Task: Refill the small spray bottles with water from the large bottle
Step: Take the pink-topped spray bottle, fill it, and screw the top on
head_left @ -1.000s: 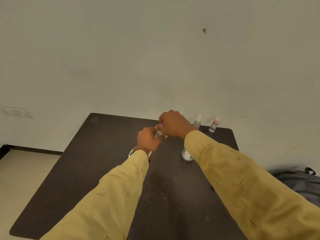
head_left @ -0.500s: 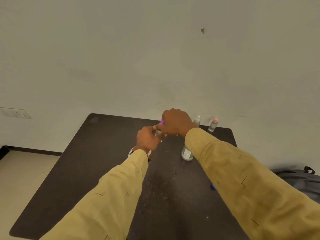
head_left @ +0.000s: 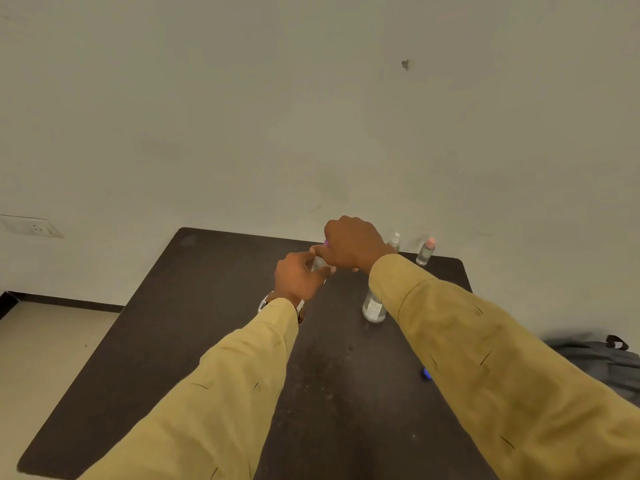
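Progress: judged unfinished; the cap was being worked, loosening or tightening could not be told.
Left hand (head_left: 298, 277): curled round the small spray bottle (head_left: 318, 264), held above the table (head_left: 207, 306).
Right hand (head_left: 353, 244): clenched over its purple cap (head_left: 326, 241).
Large bottle (head_left: 374, 308): upright just right of the hands, partly behind the sleeve.
White-capped bottle (head_left: 394, 240), pink-capped bottle (head_left: 426, 252): standing capped at the far edge.

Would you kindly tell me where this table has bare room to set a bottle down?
Bare: the dark brown table left of the mustard left sleeve, and the strip between both sleeves. Crowded: the back right corner, with the large clear plastic bottle, the white-capped small spray bottle and the pink-capped spray bottle.
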